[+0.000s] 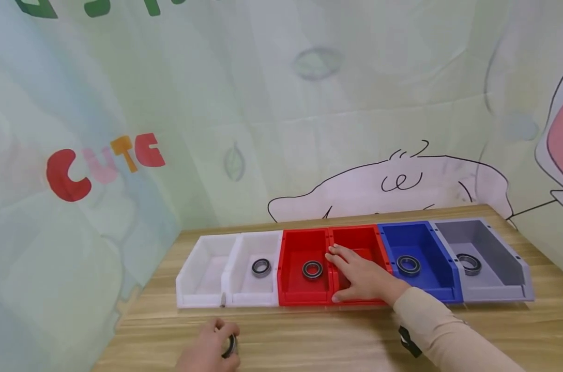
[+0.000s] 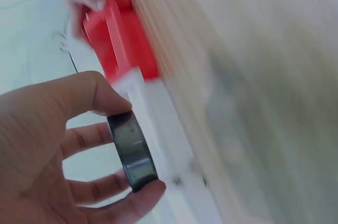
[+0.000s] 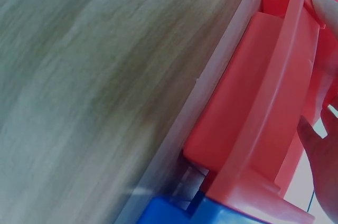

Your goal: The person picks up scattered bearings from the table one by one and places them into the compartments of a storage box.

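Near the table's front, my left hand (image 1: 209, 347) pinches a black-rimmed ring bearing (image 1: 230, 346) between thumb and fingertips. The left wrist view shows the bearing (image 2: 132, 150) edge-on, its smooth dark outer band toward the camera. My right hand (image 1: 362, 276) reaches over the right red bin (image 1: 383, 243) with its fingers spread. Its fingertips overlap the divider between the two red bins, and its thumb lies at the front lip. The hand covers much of that bin's inside. One bearing (image 1: 312, 269) lies in the left red bin (image 1: 290, 294).
Two white bins (image 1: 199, 299) stand left of the red ones; the right white bin holds a bearing (image 1: 261, 267). To the right are a blue bin (image 1: 432, 248) with a bearing (image 1: 409, 265) and a grey bin (image 1: 495, 294) with another (image 1: 469, 264). A printed curtain (image 1: 244, 93) hangs behind.
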Tool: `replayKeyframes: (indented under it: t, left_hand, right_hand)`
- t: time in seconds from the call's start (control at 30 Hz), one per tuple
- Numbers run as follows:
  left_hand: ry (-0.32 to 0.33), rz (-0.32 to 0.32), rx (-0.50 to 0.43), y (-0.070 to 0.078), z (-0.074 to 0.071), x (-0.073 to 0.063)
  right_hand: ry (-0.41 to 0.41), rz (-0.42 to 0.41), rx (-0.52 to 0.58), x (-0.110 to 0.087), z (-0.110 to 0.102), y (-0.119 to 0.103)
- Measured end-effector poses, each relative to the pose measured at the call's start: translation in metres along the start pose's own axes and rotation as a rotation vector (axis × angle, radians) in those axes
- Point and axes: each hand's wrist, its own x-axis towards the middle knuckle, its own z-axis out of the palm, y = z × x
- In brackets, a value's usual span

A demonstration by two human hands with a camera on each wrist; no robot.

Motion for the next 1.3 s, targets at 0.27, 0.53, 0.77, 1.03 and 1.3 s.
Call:
replayKeyframes:
  t: [0.27, 0.53, 0.77, 1.03, 1.3]
  left_hand:
    - [0.288, 0.031, 0.153, -0.02, -0.022, 0.007]
    - [0.26, 0.063, 0.178, -0.044, -0.041, 0.031]
    - [0.251, 0.089, 0.146, -0.056, -0.046, 0.054]
    - [0.233, 0.064, 0.131, -0.065, -0.048, 0.086]
    - [0.222, 0.062, 0.16, -0.074, -0.04, 0.111]
  right_hand:
    - [-0.003, -0.009, 0.025, -0.001, -0.003, -0.004]
    - [-0.01, -0.012, 0.014, -0.001, -0.002, -0.004]
    - [-0.016, -0.002, 0.019, -0.002, -0.005, -0.006]
    - [-0.022, 0.006, 0.009, -0.002, -0.006, -0.008]
    - [-0.023, 0.005, 0.025, 0.0, -0.004, -0.007]
